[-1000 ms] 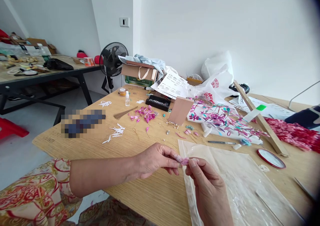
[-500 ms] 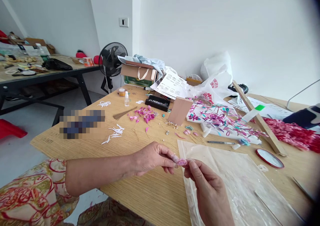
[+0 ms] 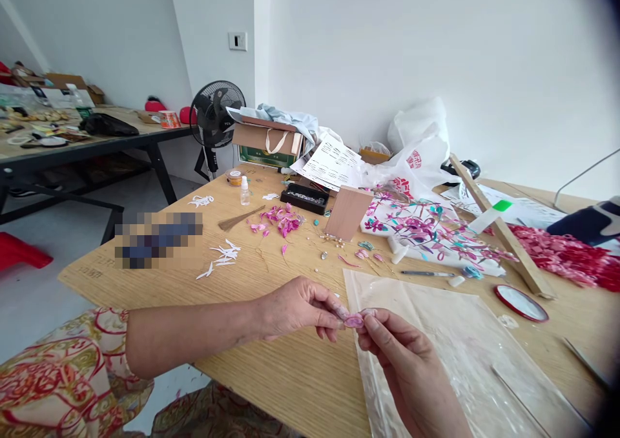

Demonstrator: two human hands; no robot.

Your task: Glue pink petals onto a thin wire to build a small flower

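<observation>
Between my two hands is a small pink petal (image 3: 354,321), pinched at both ends above the table's near part. My left hand (image 3: 303,309) is closed on its left end with thumb and forefinger. From the right, my right hand (image 3: 404,351) grips the other end between thumb and forefinger, over a clear plastic sheet (image 3: 436,334). The fingertips cover part of the petal. Beyond my hands lies a pile of loose pink petals (image 3: 283,219), with white petal-shaped pieces (image 3: 225,256) to its left.
A wooden block (image 3: 349,213) stands behind, beside a black box (image 3: 304,199). Pink and purple flower stems (image 3: 426,228) lie on white wrapping. On the right are a wooden bar (image 3: 504,231), a red-rimmed round dish (image 3: 521,303) and a pen (image 3: 426,273). A small spray bottle (image 3: 245,191) stands left.
My right hand's thumb has slid forward onto the petal's right end, and its wrist has shifted slightly right. My left hand has hardly moved. The view has shifted a little.
</observation>
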